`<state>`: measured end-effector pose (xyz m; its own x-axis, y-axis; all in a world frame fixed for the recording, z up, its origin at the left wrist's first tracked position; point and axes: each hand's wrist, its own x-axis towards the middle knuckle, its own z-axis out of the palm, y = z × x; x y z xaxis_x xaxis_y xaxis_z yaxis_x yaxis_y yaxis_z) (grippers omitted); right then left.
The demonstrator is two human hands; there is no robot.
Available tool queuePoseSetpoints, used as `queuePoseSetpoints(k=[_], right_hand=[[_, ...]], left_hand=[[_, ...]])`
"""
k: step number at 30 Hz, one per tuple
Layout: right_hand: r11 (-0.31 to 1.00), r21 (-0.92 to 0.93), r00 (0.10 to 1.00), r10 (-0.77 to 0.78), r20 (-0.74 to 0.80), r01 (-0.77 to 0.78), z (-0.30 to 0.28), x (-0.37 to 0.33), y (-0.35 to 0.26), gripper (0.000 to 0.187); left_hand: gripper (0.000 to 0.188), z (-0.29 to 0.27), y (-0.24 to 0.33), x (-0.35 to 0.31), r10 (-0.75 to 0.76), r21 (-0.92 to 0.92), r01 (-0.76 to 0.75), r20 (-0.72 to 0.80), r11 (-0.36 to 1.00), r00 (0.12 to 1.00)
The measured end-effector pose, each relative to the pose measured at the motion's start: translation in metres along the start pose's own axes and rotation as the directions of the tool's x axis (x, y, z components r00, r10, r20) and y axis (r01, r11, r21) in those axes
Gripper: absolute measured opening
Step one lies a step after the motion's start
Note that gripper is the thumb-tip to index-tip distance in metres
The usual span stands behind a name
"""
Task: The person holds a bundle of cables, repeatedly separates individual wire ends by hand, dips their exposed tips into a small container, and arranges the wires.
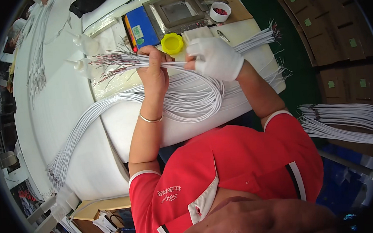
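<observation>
My left hand (154, 67), bare with a bangle (149, 119) at the wrist, is closed around a bundle of white cables (128, 68). Thin dark red and grey wire ends (111, 61) fan out from it to the left. My right hand (217, 58), in a white fingerless glove, pinches some of the same cables just right of the left hand. Its palm side is hidden. Below both hands a loop of many white cables (194, 100) lies on the white table, its tail (75, 142) running down to the left.
Beyond my hands are a yellow scalloped dish (172, 43), a blue box (141, 27), a grey metal fixture (176, 12) and a white cup of red bits (220, 12). White squeeze bottles (82, 66) stand left. Brown cartons (323, 20) and more cables (345, 121) are at the right.
</observation>
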<state>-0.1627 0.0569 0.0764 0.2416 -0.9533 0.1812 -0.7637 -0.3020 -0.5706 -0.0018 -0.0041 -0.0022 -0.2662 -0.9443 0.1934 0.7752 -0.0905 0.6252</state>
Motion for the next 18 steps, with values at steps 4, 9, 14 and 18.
queuePoseSetpoints(k=[4,9,14,18], right_hand=[[0.946,0.258,0.979,0.204,-0.008,-0.195,-0.005,-0.003,0.013,0.015],[0.998,0.047,0.986,0.057,-0.154,-0.051,0.007,0.008,-0.011,0.014],[0.934,0.33,0.968,0.199,-0.153,-0.14,0.005,0.008,-0.002,0.013],[0.898,0.377,0.969,0.249,-0.011,-0.227,0.005,0.001,-0.004,0.014]], left_hand=[[0.019,-0.005,-0.001,-0.001,0.007,0.133,-0.009,0.019,0.991,1.0],[0.017,0.004,-0.002,-0.007,-0.049,0.372,0.047,-0.005,0.927,0.999],[0.026,0.001,0.003,0.0,-0.082,0.005,0.082,-0.046,0.997,0.996],[0.026,-0.002,0.005,0.0,-0.075,0.018,0.074,0.045,0.997,0.996]])
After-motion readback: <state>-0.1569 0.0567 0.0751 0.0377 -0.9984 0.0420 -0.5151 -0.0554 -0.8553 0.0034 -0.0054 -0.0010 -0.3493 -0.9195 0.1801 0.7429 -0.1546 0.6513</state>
